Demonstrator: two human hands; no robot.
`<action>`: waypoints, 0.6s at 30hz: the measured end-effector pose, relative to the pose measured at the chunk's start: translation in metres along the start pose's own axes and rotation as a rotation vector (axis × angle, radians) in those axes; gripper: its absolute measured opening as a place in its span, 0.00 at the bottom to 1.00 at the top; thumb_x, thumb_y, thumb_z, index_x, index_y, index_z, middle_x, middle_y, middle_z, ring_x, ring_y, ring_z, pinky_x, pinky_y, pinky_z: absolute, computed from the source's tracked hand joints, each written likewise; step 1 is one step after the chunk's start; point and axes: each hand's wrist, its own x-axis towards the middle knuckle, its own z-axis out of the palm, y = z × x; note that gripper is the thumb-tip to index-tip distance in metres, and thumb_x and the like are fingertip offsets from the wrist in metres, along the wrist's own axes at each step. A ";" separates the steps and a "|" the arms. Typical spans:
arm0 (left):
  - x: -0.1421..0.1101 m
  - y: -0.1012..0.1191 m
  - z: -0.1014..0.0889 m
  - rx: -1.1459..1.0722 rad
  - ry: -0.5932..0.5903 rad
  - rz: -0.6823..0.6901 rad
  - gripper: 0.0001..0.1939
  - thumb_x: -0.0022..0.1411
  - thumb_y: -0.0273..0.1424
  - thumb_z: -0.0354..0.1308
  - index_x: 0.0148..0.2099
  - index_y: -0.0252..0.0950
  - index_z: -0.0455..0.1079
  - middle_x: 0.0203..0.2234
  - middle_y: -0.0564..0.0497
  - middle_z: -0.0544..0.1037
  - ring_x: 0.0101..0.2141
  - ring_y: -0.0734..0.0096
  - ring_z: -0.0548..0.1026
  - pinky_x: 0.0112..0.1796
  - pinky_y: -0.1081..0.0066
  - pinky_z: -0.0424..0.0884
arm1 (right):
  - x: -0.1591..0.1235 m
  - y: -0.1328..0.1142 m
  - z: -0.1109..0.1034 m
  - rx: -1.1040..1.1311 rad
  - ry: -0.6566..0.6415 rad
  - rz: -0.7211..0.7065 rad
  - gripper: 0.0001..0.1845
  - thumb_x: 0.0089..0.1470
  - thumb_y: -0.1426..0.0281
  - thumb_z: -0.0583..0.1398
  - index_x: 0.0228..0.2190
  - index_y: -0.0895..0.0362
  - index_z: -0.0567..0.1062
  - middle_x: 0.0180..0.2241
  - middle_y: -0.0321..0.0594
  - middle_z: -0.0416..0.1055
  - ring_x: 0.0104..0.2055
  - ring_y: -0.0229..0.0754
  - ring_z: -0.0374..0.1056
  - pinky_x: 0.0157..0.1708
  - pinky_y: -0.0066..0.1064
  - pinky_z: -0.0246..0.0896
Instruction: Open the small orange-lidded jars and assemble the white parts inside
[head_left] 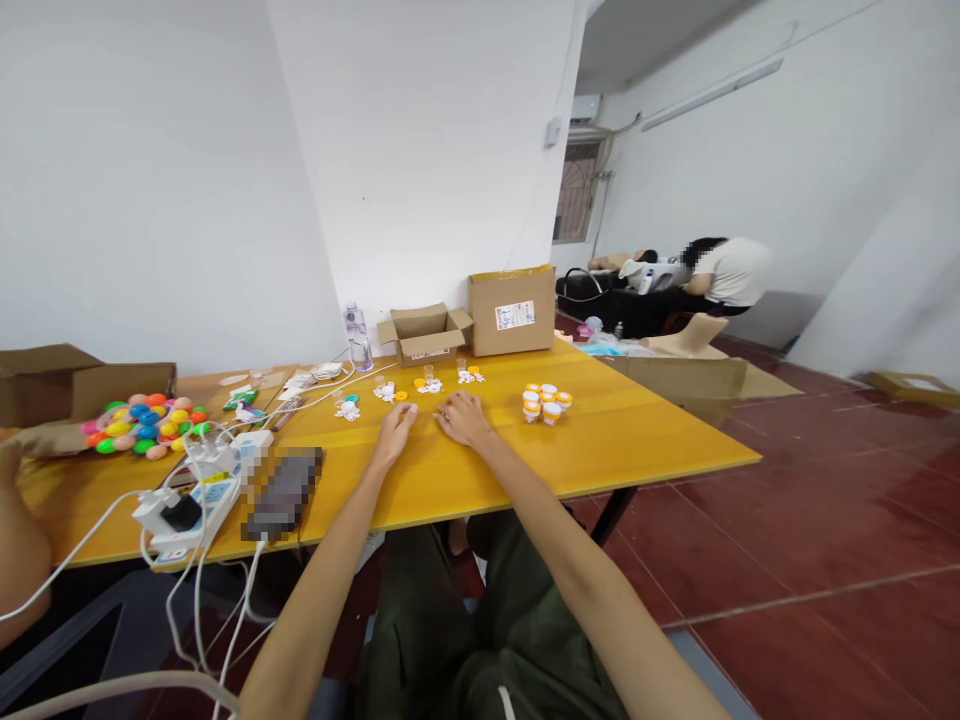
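Observation:
My left hand (394,434) rests on the yellow tabletop with its fingers loosely extended and no object visible in it. To its right, my right hand (463,420) lies palm down, fingers spread on the wood. Just beyond both hands are several small piles of white discs (430,386), with small clear cups (379,381) behind them. A yellow ring-shaped lid (401,396) sits nearest my left fingertips, and a teal lid (352,399) lies farther left. Several small clear jars with orange-and-white lids (547,403) are grouped right of my right hand.
An open carton (427,338) and a taller cardboard box (513,312) stand at the back. Left are a power strip (217,490) with cables, a phone (282,494), a clear bottle (358,338) and colourful plastic eggs (146,424). Another person (731,270) sits beyond; someone's arm (22,540) shows left.

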 end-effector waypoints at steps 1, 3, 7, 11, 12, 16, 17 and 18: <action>0.000 0.000 0.000 -0.003 0.003 0.005 0.14 0.64 0.44 0.58 0.39 0.38 0.75 0.39 0.48 0.82 0.45 0.58 0.77 0.52 0.62 0.71 | 0.000 0.001 0.000 0.005 -0.003 0.008 0.19 0.67 0.60 0.52 0.43 0.50 0.82 0.49 0.50 0.76 0.55 0.53 0.63 0.50 0.45 0.61; 0.000 -0.001 0.000 -0.007 0.010 0.014 0.15 0.63 0.45 0.58 0.38 0.38 0.75 0.38 0.48 0.82 0.44 0.59 0.77 0.50 0.62 0.71 | 0.000 0.004 0.000 0.016 -0.003 0.023 0.19 0.67 0.60 0.52 0.43 0.50 0.82 0.49 0.50 0.75 0.55 0.52 0.63 0.49 0.43 0.62; 0.000 -0.003 0.001 0.015 -0.003 -0.006 0.16 0.63 0.46 0.57 0.37 0.38 0.75 0.36 0.49 0.81 0.44 0.59 0.77 0.50 0.62 0.71 | 0.001 0.010 0.004 0.027 -0.005 0.056 0.19 0.67 0.60 0.51 0.42 0.50 0.82 0.50 0.49 0.74 0.56 0.52 0.63 0.48 0.42 0.63; -0.001 -0.004 0.002 0.017 -0.005 -0.009 0.17 0.63 0.47 0.57 0.36 0.39 0.74 0.35 0.50 0.82 0.42 0.59 0.77 0.48 0.63 0.72 | 0.004 0.020 0.009 0.028 0.001 0.069 0.19 0.67 0.60 0.51 0.43 0.49 0.81 0.50 0.49 0.73 0.56 0.52 0.62 0.48 0.43 0.63; -0.002 -0.004 0.002 0.012 -0.004 0.000 0.17 0.63 0.47 0.57 0.36 0.39 0.74 0.35 0.50 0.82 0.42 0.59 0.77 0.48 0.63 0.72 | 0.004 0.024 0.010 0.027 0.001 0.075 0.19 0.67 0.60 0.51 0.43 0.49 0.81 0.50 0.49 0.73 0.56 0.52 0.62 0.48 0.43 0.63; -0.005 -0.006 0.003 0.023 -0.007 0.014 0.17 0.64 0.47 0.56 0.33 0.39 0.72 0.32 0.50 0.80 0.39 0.59 0.76 0.45 0.63 0.73 | 0.004 0.039 0.013 0.019 -0.003 0.136 0.20 0.67 0.61 0.50 0.44 0.52 0.81 0.51 0.52 0.73 0.57 0.53 0.61 0.47 0.43 0.64; -0.006 -0.006 0.003 0.030 -0.010 0.012 0.17 0.64 0.47 0.55 0.32 0.39 0.72 0.31 0.50 0.80 0.38 0.60 0.76 0.45 0.63 0.73 | 0.005 0.043 0.013 0.017 -0.006 0.160 0.20 0.67 0.62 0.50 0.44 0.53 0.81 0.51 0.53 0.72 0.57 0.54 0.61 0.47 0.44 0.64; -0.006 -0.006 0.003 0.036 -0.014 0.013 0.17 0.65 0.46 0.55 0.32 0.39 0.72 0.31 0.50 0.80 0.38 0.60 0.76 0.45 0.63 0.72 | 0.005 0.047 0.014 0.016 -0.010 0.186 0.20 0.67 0.62 0.50 0.44 0.53 0.81 0.52 0.54 0.72 0.57 0.55 0.61 0.47 0.45 0.64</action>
